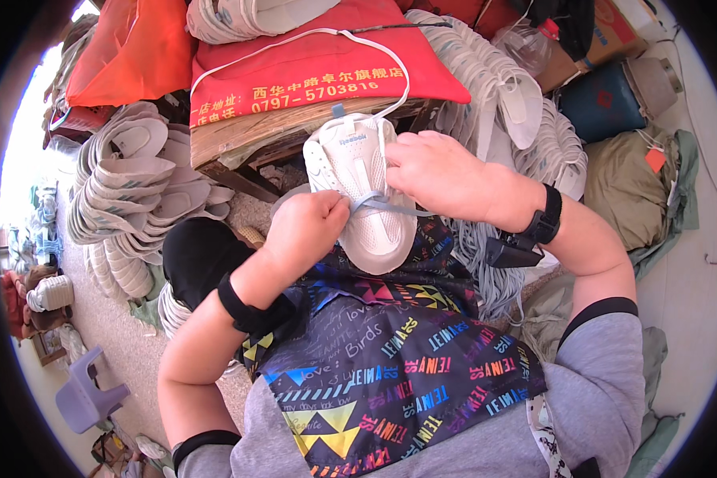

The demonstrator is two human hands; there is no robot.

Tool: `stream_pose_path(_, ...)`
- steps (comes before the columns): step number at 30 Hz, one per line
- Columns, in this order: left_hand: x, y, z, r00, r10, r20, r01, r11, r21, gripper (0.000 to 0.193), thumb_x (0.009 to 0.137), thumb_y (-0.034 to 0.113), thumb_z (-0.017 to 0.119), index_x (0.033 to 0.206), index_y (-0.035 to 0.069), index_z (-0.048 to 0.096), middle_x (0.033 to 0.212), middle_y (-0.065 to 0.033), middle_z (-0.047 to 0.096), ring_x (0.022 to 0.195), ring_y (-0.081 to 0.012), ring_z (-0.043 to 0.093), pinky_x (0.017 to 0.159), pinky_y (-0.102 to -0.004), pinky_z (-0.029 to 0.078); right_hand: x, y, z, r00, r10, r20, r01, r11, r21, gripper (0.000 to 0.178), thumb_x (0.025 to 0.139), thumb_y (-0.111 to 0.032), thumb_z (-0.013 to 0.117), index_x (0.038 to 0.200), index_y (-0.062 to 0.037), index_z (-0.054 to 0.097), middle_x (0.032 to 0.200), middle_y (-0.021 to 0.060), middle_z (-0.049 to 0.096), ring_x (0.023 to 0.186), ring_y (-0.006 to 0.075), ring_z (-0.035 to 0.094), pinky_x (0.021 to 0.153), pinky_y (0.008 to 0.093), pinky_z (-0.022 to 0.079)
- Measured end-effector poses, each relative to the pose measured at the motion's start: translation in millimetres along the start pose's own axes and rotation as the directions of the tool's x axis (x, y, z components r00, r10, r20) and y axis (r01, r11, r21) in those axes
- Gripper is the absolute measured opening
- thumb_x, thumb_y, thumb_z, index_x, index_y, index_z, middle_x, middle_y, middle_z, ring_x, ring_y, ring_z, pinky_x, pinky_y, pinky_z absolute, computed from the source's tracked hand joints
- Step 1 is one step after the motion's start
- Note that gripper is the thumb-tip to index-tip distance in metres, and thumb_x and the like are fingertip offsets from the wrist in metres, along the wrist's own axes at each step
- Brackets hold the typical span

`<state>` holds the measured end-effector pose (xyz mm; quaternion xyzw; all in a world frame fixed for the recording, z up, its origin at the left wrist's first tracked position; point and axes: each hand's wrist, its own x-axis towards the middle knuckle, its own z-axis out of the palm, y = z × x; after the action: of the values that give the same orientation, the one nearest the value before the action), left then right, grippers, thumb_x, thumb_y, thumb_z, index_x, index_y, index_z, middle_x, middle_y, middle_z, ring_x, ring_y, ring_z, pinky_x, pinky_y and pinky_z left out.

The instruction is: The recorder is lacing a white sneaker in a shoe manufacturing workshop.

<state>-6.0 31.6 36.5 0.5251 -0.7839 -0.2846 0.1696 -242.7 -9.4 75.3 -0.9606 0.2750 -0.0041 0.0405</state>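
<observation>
One grey lace [401,209], apparently mid-lacing: my left hand [304,229] pinches it; my right hand [438,171] curls against the white shoe [381,256], hold unclear; next likely needs even tension.

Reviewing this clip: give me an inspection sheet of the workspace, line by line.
Surface: wooden bench, mostly covered by a red bag.
Things in hand: white shoe, toe toward the wearer; grey-blue lace across it.
Clutter: stacked shoe uppers at left and right; loose lace bundle.
Hands: left hand curled at the lace; right hand at the shoe's side; fingertips partly hidden.
Cables: thin wire near the right edge.
Surroundings: lilac stool; blue cylindrical container.
</observation>
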Motion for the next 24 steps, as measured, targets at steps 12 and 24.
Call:
stream_pose_path(12,21,17,-50,0.906,0.369,0.207,-0.423,0.809,0.408,0.036,0.072,0.012,0.076,0.101,0.008,0.055,0.105,-0.0100,0.050,0.089,-0.0302,0.064,0.076,-0.0406,0.053,26,18,-13,0.987,-0.144,0.076,0.127,0.973,0.191,0.033,0.067,-0.005,0.075,0.094,-0.0019,0.057,0.102,0.0116,0.053,0.088,0.0337,0.063,0.069,0.0436,0.054)
stream_pose_path(24,27,-1,-36,0.848,0.401,0.346,-0.509,0.798,0.322,0.032,0.071,0.012,0.075,0.095,0.007,0.054,0.100,-0.0109,0.052,0.088,-0.0317,0.062,0.074,-0.0418,0.053,19,26,0,0.977,-0.206,0.046,0.186,0.944,0.272,0.029,0.071,-0.011,0.075,0.089,-0.0008,0.055,0.102,0.0118,0.052,0.087,0.0325,0.062,0.071,0.0434,0.054)
